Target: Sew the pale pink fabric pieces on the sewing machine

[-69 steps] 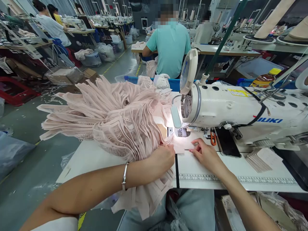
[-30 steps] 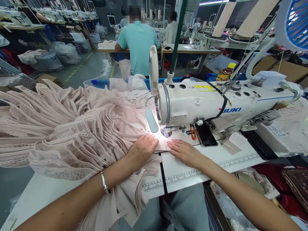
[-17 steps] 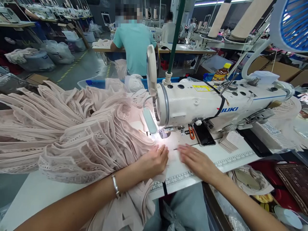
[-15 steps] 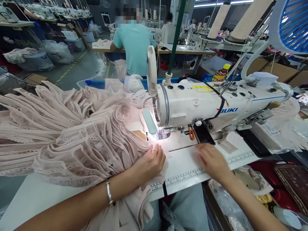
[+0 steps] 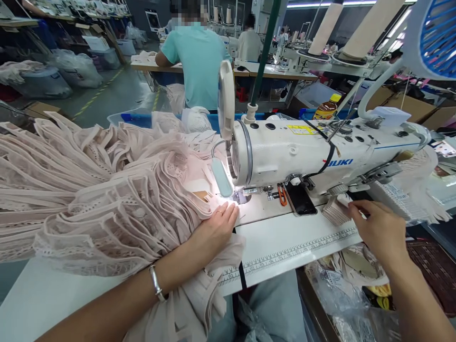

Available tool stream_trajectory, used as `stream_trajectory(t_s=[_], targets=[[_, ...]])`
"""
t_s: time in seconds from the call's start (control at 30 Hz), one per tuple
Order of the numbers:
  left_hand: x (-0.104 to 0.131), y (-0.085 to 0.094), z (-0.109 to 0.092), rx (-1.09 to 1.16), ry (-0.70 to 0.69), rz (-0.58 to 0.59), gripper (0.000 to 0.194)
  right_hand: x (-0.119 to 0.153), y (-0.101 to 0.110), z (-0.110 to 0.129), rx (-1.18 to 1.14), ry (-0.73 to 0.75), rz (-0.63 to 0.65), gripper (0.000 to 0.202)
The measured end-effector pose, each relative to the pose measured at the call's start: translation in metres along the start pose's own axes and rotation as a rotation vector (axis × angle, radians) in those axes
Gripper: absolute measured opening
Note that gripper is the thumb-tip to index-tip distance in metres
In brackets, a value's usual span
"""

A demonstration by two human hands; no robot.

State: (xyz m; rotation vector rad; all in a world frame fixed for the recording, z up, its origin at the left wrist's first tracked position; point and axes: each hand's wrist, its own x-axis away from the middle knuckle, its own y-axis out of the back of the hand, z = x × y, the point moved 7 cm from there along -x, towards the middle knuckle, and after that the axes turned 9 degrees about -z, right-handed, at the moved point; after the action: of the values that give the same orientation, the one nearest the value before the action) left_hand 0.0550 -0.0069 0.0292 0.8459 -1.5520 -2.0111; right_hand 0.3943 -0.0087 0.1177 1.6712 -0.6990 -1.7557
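Note:
My left hand (image 5: pixel 219 225), with a ring and a bangle, lies with fingers stretched flat on pale pink lace-trimmed fabric (image 5: pixel 142 204), just in front of the lit needle area of a white sewing machine (image 5: pixel 285 147). The fabric heaps up in many layers to the left and hangs over the table edge. My right hand (image 5: pixel 381 230) has reached a row of small pale pieces (image 5: pixel 335 213) at the machine's right end. Its thumb and forefinger pinch a small white piece (image 5: pixel 344 199) on top. What the piece is stays unclear.
A black phone (image 5: pixel 302 199) and orange thread snips (image 5: pixel 282 194) lie under the machine arm. A printed ruler (image 5: pixel 285 254) runs along the table's front. A blue fan (image 5: pixel 434 42) and thread cones (image 5: pixel 326 28) stand behind. A person in a turquoise shirt (image 5: pixel 199 61) sits ahead.
My right hand has moved right, from beside the phone to the small pale pieces, and closed on the white one. My left hand has shifted slightly left and flattened on the fabric.

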Motion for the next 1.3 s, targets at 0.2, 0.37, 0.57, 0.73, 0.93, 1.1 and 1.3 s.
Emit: stream_trajectory(t_s=[0.2,0.37,0.57,0.73,0.93,1.1,1.3], targets=[[-0.002,-0.001,-0.007,-0.070,-0.046,-0.033,0.039,0.017,-0.025,0.109,-0.444,0.176,0.043,0.025],[0.003,-0.003,-0.007,-0.145,-0.033,-0.123,0.043,0.018,-0.100,0.154,-0.620,0.085,0.398,0.034],[0.003,-0.004,-0.004,-0.136,0.017,-0.133,0.042,0.015,-0.125,0.179,-0.289,0.406,0.278,0.030],[0.005,-0.004,-0.008,-0.136,-0.006,-0.171,0.040,0.032,-0.112,0.210,-0.162,0.675,0.330,0.015],[0.004,-0.002,-0.009,-0.160,-0.022,-0.191,0.038,0.025,-0.114,0.220,-0.018,0.693,0.490,0.013],[0.002,0.004,-0.008,-0.166,0.003,-0.209,0.038,0.027,-0.111,0.222,0.013,0.705,0.497,0.014],[0.002,-0.004,-0.007,-0.079,0.017,-0.158,0.033,0.019,-0.121,0.202,-0.234,0.533,0.603,0.023]])
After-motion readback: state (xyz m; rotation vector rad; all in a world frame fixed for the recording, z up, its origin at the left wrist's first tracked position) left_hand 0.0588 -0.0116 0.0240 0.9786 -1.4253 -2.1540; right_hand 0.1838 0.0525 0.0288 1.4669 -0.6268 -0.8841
